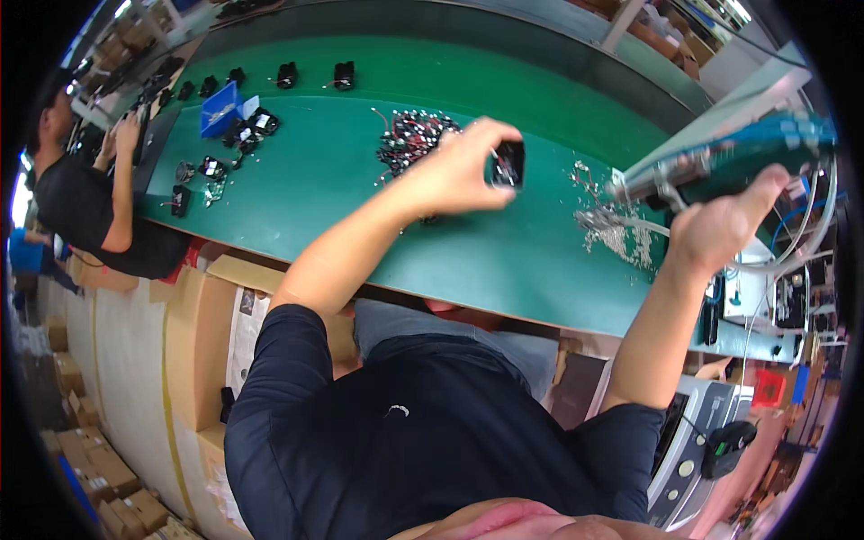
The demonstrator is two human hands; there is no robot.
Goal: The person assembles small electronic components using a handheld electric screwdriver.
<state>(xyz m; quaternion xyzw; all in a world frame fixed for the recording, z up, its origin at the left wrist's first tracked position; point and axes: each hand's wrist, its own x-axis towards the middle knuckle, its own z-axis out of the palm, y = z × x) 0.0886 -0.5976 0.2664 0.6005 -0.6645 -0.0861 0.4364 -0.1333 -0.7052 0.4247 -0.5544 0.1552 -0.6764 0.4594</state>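
Observation:
My left hand [463,171] reaches over the green bench and pinches a small black box-shaped housing [509,165] between thumb and fingers. The housing stands tilted, with its dark, hollow-looking side showing; faint red wire shows on it. Directly beside that forearm lies a heap of small black parts with red and black wires [412,139]. My right hand [717,229] is raised at the right end of the bench, closed about a teal tool [756,153] with a metal front end. Motion blurs both, and the fingers are partly hidden, so the tool's exact kind cannot be made out.
Loose small screws [625,243] lie scattered near my right hand. A blue bin [220,110] and several black housings [256,126] sit to the left; more line the far side. Hoses hang at right beside a pale post [720,117]. Another person [85,198] works at far left.

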